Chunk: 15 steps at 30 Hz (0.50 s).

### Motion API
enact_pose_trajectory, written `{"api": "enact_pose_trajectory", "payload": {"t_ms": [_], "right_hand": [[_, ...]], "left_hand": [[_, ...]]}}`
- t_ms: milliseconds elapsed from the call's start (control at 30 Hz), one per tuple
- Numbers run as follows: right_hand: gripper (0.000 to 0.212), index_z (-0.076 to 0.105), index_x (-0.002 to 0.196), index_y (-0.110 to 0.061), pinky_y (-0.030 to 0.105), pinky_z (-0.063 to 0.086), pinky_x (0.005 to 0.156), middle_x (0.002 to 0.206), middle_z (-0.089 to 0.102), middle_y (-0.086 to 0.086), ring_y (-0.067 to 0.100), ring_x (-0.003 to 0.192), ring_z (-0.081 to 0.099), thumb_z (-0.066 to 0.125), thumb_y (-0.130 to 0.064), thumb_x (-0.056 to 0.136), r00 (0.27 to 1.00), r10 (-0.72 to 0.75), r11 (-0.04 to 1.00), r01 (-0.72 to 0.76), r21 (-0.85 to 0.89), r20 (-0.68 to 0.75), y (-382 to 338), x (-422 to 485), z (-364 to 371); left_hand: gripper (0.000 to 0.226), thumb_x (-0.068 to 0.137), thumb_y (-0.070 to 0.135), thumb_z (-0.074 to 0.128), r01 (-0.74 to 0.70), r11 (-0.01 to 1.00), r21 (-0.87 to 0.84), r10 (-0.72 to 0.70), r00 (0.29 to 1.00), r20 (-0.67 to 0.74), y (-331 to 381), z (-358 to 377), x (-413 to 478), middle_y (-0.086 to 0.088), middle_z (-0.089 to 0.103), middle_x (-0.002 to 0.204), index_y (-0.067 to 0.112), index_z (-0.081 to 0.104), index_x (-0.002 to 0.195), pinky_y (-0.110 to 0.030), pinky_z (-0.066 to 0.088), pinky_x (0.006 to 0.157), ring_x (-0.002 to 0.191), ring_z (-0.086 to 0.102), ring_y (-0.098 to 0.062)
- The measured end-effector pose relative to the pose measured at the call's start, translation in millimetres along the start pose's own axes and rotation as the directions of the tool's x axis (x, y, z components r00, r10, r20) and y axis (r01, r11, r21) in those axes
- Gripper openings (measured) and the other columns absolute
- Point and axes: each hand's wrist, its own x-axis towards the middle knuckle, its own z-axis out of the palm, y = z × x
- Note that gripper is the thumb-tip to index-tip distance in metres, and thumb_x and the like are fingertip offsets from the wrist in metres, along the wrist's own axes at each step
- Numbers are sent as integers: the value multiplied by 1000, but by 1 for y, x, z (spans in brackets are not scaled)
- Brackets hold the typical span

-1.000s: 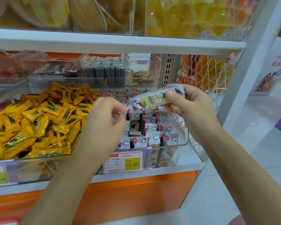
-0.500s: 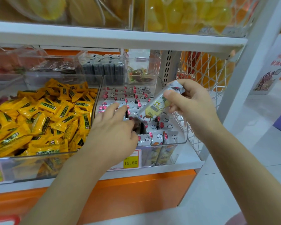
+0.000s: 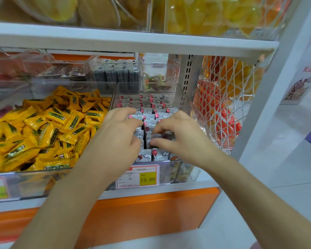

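1. At far left on the shop shelf (image 3: 133,42), a heap of yellow sweets (image 3: 43,132) fills its own bin, apart from the work in hand.
2. The left hand (image 3: 118,133) reaches into the neighbouring clear bin (image 3: 182,97). Its fingers are spread and only lightly bent, gripping nothing and resting on the white packets (image 3: 147,112) that stand on edge in rows.
3. Between the two hands, low in the front half of the bin, a dark gap shows in the rows. The snack packet (image 3: 155,140), blurred, sits right at that gap.
4. The right hand (image 3: 181,137) pinches the packet between thumb and fingertips. The gap lies just below and to the left of those fingertips, so this hand is plainly the nearer one. The packet's long axis seems to run down into the gap like its neighbours, though the blur leaves that unsure. The left hand appears to be holding the rows apart.
5. Below the bin hangs a price label (image 3: 137,176). At far right a wire basket (image 3: 223,90) holds orange goods.
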Motion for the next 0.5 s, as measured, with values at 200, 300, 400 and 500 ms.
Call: {"api": "enact_pose_trajectory", "payload": {"t_ms": [200,300,400,500], "right_hand": [[26,73,97,-26,34,27,84,92,46,-15,11,92,28,49,-20,89,991,-26,992,42,-123,129,0,5,0],[30,74,94,-24,30,29,84,89,49,-9,16,95,35,49,-9,87,998,20,1000,-19,-9,57,1,12,-4],[30,72,98,-20,23,26,78,85,44,-10,16,98,38,50,-3,86,997,74,997,-73,10,-18,4,21,-4],[21,69,106,-21,24,30,80,95,52,-3,19,101,40,59,-19,88,997,70,990,-71,-119,-14,9,30,-3]], "left_hand": [[36,85,1,45,-32,999,16,33,995,-90,-1,-7,-5,-6,48,133,8,64,116,-16,10,97,129,26,-18],[36,85,0,45,-39,999,12,40,994,-100,-1,-7,-7,-6,49,131,8,65,114,-17,11,97,129,26,-18],[36,87,0,45,-35,999,-10,34,995,-99,-1,-7,-8,-5,48,132,9,65,115,-16,11,97,129,25,-16],[36,87,1,44,-43,999,-28,40,994,-100,-1,-6,-8,-4,48,131,9,65,115,-13,9,95,127,23,-12]]}}
